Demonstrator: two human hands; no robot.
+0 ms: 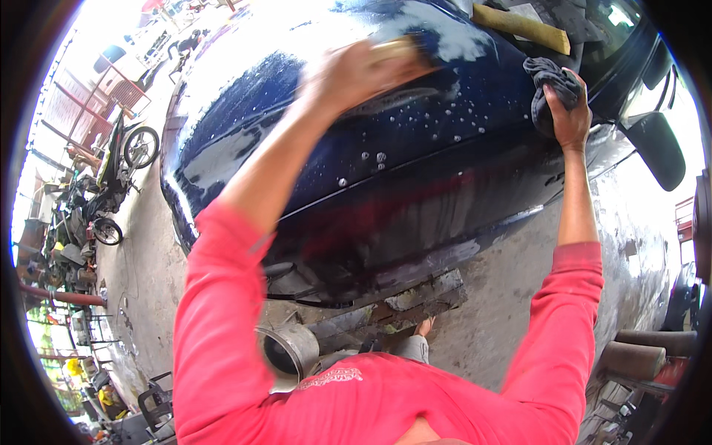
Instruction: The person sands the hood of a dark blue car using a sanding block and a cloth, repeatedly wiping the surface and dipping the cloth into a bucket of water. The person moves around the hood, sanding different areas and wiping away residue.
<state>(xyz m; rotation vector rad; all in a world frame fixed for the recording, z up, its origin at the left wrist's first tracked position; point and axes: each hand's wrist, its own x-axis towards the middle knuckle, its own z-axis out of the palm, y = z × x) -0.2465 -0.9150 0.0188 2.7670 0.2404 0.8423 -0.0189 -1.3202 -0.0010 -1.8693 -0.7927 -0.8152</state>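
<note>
A dark blue car [311,182] lies under both my hands, its panel wet with several drops and whitish smears. My left hand [343,80], smeared by motion, is over the upper part of the panel. Its fingers are around a tan block [400,58], which looks pressed to the paint; its exact kind is too blurred to tell. At the right, my right hand [571,117] is closed on a bunched dark grey cloth [547,83], close to the car's surface beside the windscreen. The cloth hides part of the paint there.
A long yellowish piece [523,28] rests near the windscreen. The car's side mirror [658,152] sticks out at the right. By my left side stands a round metal bucket [297,347]. A motorcycle [119,159] and clutter line the left; brown rolls [630,360] lie at lower right.
</note>
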